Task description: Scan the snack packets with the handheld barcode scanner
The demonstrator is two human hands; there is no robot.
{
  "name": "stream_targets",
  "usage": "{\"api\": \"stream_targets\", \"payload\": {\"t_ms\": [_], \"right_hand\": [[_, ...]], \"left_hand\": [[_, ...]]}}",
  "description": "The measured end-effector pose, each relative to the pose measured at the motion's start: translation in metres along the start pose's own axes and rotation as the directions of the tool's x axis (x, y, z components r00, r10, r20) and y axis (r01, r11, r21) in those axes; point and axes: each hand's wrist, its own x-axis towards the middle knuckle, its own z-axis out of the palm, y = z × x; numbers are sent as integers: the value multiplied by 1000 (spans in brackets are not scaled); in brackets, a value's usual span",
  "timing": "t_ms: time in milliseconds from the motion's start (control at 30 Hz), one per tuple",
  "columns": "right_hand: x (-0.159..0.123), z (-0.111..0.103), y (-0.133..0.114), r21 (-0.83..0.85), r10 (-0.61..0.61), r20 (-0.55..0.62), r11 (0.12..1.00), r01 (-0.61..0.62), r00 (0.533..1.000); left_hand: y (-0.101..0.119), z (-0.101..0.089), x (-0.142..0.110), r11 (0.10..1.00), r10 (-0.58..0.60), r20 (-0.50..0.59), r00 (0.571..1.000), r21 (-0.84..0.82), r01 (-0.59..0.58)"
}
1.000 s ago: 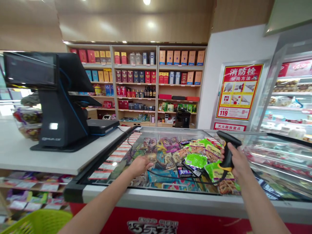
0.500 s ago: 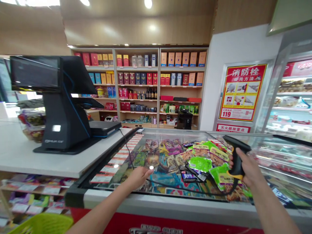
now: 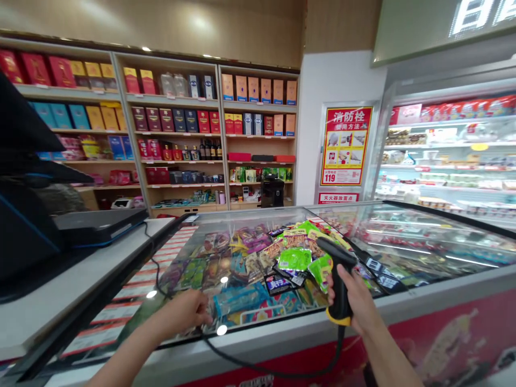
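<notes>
Barcode scanner [image 3: 341,285] gripped in right hand [image 3: 355,303], left hand [image 3: 181,314] loosely curled

The right hand wraps the scanner's black pistol grip, its yellow butt pointing down, at the near edge of the glass-topped chest freezer [image 3: 258,344]. The left hand curls narrowly low over the glass; whether it holds anything cannot be told. A black cable [image 3: 262,370] droops along the freezer's front. Snack packets [image 3: 294,259] lie heaped under the glass. Beyond the freezer stand wooden shelves [image 3: 181,185] of boxed goods.
</notes>
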Motion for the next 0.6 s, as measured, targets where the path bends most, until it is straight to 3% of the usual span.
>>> {"api": "stream_targets", "payload": {"t_ms": [133, 267, 333, 467, 600], "right_hand": [[-17, 1, 24, -37, 32, -17, 999, -33, 999], [-16, 2, 25, -36, -14, -39, 999, 13, 999], [-14, 3, 20, -25, -55, -48, 998, 53, 997], [-14, 4, 12, -47, -106, -48, 993, 104, 993], [-14, -3, 12, -66, -110, -47, 992, 107, 993]], "left_hand": [[36, -16, 27, 992, 92, -1, 996, -89, -92], [99, -15, 81, 985, 104, -196, 975, -115, -129], [131, -8, 110, 989, 21, -269, 963, -138, -60], [175, 9, 150, 989, -122, -179, 976, -102, 105], [180, 25, 171, 981, -167, -150, 974, -123, 150]]}}
